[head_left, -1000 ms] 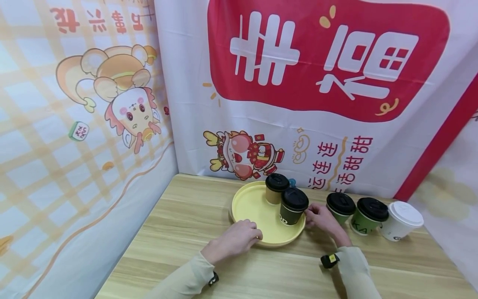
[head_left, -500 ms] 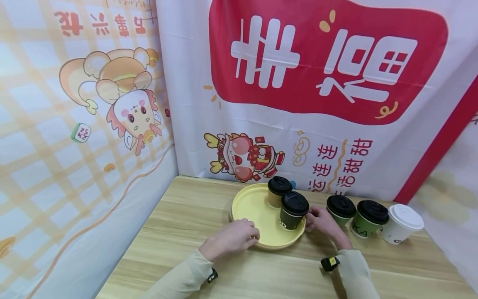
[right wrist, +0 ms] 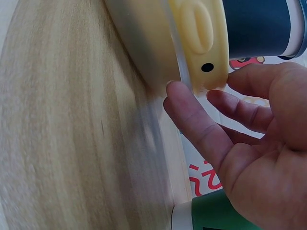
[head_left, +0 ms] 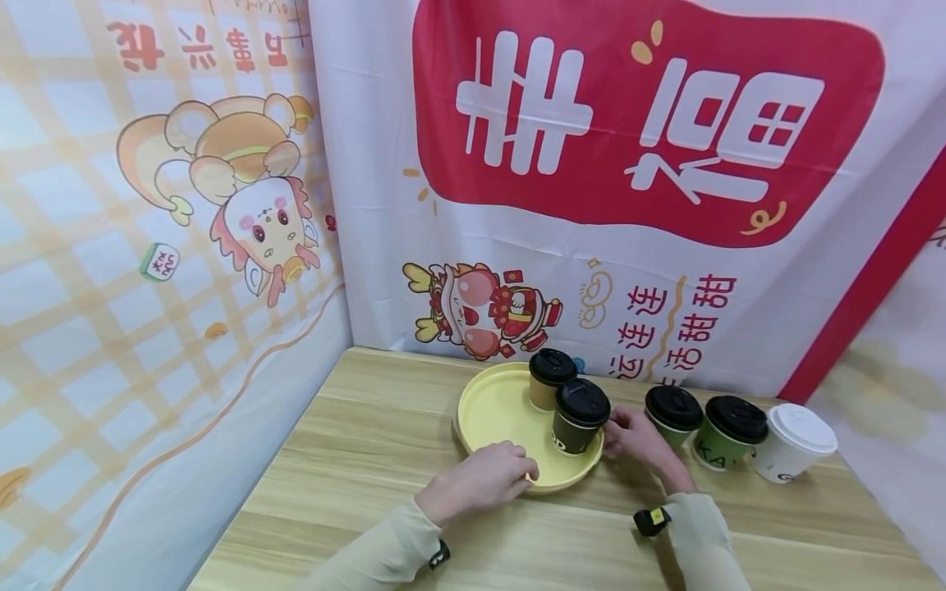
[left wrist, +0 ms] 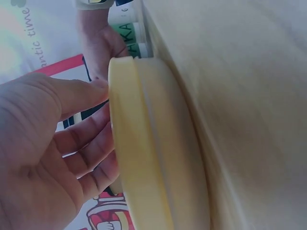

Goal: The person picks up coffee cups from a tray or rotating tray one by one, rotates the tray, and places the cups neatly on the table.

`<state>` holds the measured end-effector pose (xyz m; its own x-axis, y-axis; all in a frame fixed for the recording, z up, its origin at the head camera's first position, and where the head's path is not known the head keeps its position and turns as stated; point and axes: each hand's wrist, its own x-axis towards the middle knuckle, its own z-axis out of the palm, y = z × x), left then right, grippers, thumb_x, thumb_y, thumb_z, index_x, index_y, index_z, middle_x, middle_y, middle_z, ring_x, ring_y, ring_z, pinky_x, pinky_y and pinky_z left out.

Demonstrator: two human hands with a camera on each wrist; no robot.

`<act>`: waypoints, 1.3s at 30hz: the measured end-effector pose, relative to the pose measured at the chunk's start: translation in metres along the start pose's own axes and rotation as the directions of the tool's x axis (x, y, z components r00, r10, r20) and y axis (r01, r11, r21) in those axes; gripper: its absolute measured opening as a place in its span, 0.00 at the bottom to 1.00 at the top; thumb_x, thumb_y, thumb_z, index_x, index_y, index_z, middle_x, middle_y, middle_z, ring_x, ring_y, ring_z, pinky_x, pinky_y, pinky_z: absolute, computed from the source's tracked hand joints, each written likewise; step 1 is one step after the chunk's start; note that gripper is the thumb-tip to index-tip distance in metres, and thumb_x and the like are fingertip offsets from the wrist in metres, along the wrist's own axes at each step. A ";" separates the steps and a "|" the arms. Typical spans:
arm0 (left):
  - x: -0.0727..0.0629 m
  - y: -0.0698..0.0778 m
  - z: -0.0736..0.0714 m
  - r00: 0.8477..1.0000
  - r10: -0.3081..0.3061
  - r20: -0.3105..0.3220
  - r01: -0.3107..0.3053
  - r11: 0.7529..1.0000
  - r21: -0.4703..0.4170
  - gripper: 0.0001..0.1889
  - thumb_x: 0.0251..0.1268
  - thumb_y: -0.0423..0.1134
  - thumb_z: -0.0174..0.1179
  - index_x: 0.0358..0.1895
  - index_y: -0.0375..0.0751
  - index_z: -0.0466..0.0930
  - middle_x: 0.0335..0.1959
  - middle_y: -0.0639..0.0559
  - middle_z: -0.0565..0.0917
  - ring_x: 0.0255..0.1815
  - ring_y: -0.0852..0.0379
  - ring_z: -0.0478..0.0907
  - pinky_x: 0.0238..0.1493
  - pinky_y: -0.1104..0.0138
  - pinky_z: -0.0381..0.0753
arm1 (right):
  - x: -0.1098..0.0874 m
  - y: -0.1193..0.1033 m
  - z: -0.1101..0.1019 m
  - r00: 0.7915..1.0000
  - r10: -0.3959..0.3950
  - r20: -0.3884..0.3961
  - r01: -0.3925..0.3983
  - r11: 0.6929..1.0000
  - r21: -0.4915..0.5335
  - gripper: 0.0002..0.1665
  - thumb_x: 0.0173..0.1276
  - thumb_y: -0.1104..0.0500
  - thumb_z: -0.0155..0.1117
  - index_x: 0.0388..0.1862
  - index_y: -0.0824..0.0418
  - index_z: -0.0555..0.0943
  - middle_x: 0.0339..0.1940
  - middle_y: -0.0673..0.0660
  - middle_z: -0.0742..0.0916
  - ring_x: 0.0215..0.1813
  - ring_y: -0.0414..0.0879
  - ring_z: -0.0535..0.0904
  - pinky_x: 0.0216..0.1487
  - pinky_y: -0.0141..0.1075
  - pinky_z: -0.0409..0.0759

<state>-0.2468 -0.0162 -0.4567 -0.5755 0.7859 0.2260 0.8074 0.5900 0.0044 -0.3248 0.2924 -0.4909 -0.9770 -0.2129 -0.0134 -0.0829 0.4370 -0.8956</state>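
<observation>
A round yellow tray (head_left: 495,410) lies on the wooden table. From the side, its yellow rim (left wrist: 132,129) sits over a paler base (left wrist: 168,139). Two lidded paper cups stand on it toward the back right: a tan one (head_left: 542,397) and a dark one (head_left: 575,428). My left hand (head_left: 484,478) is at the front edge, its thumb and loosely bent fingers touching the rim. At the right edge my right hand (head_left: 641,439) pinches the tray, thumb at the top of the rim and index finger against the side, close to an oval bump (right wrist: 197,26) and a black dot.
Right of my right hand stand two green cups with black lids (head_left: 671,414) (head_left: 727,431) and a white cup (head_left: 794,443) in a row. A printed cloth (head_left: 473,246) hangs right behind the table's back edge. A patterned wall (head_left: 185,328) borders the left.
My left hand has slid right along the tray's front edge within the last half second. The right hand, tray and cups keep their places.
</observation>
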 end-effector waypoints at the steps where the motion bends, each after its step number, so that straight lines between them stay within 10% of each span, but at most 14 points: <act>1: 0.000 0.001 0.001 1.000 0.002 -0.005 -0.001 1.000 0.005 0.05 0.67 0.42 0.61 0.41 0.55 0.85 0.36 0.61 0.84 0.39 0.63 0.79 0.43 0.72 0.78 | 0.000 0.000 0.000 1.000 0.003 0.002 -0.003 1.000 0.000 0.13 0.74 0.62 0.54 0.38 0.74 0.73 0.33 0.61 0.84 0.34 0.53 0.84 0.36 0.44 0.86; 39: -0.017 -0.022 -0.006 1.000 -0.007 0.022 0.008 0.999 -0.031 0.04 0.68 0.43 0.60 0.39 0.54 0.85 0.34 0.62 0.82 0.36 0.66 0.75 0.42 0.74 0.76 | 0.000 -0.001 0.001 1.000 0.011 -0.010 -0.011 1.000 0.015 0.10 0.75 0.63 0.53 0.39 0.71 0.75 0.32 0.62 0.84 0.35 0.55 0.84 0.37 0.46 0.86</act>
<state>-0.2540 -0.0435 -0.4549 -0.5840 0.7855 0.2047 0.8065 0.5901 0.0366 -0.3246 0.2908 -0.4905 -0.9797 -0.1995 -0.0193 -0.0691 0.4265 -0.9018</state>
